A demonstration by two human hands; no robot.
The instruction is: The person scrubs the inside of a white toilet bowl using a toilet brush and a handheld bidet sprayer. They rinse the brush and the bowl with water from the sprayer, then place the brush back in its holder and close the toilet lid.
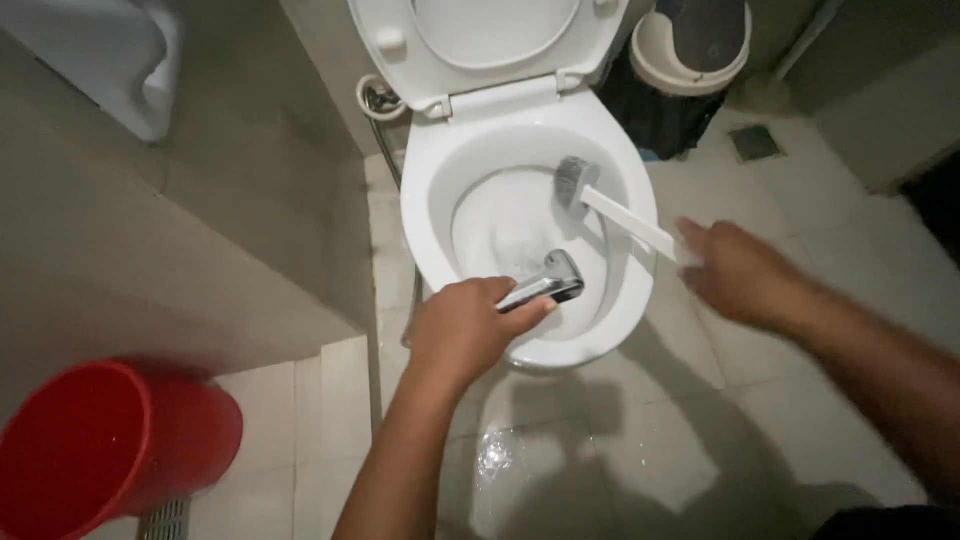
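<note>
Dim, motion-blurred, dark corners

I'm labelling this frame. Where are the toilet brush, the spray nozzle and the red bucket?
toilet brush (576,181), head view, on its grey head.
spray nozzle (556,277), head view, on its chrome head.
red bucket (150,430), head view, on its side wall.

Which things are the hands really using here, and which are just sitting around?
In use:
left hand holding the chrome sprayer
right hand on the white toilet brush
toilet bowl

Just sitting around:
red bucket
lidded bin
floor drain
</note>
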